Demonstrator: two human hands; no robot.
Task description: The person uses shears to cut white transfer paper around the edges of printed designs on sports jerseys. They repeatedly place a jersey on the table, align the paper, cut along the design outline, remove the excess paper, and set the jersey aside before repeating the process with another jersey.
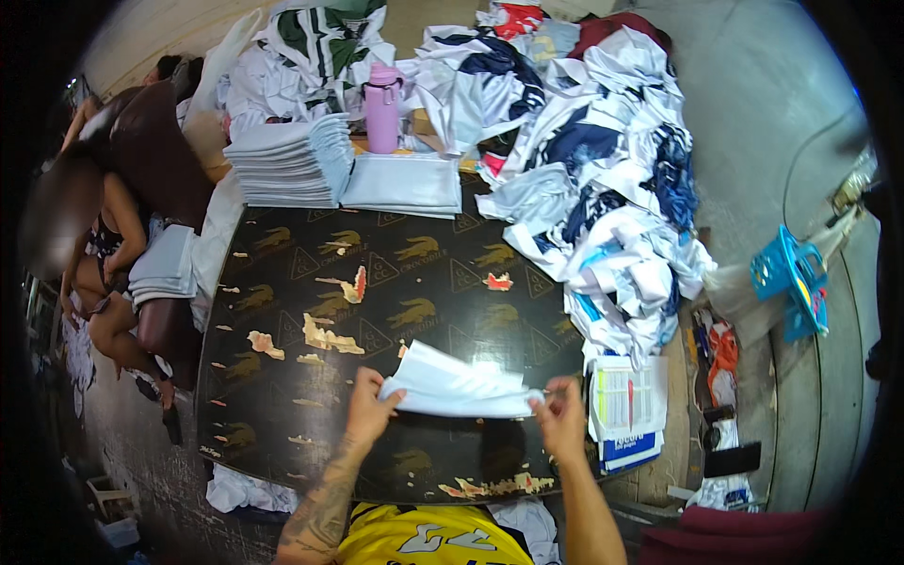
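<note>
A white folded piece of cloth (pixel 457 381) is stretched between my two hands just above the dark, worn tabletop (pixel 282 386). My left hand (pixel 375 400) grips its left end with thumb and fingers. My right hand (pixel 557 414) pinches the right end, with some fingers curled. Beyond them, a tall stack of pale folded cloths (pixel 282 165) and a lower stack (pixel 400 184) lie at the table's back edge.
A pink bottle (pixel 382 118) stands behind the stacks. Loose white and navy garments (pixel 603 217) heap along the right, above papers (pixel 623 405). A blue plastic basket (pixel 791 278) is far right. At left, another person (pixel 113 226) sits beside folded cloths (pixel 162 264).
</note>
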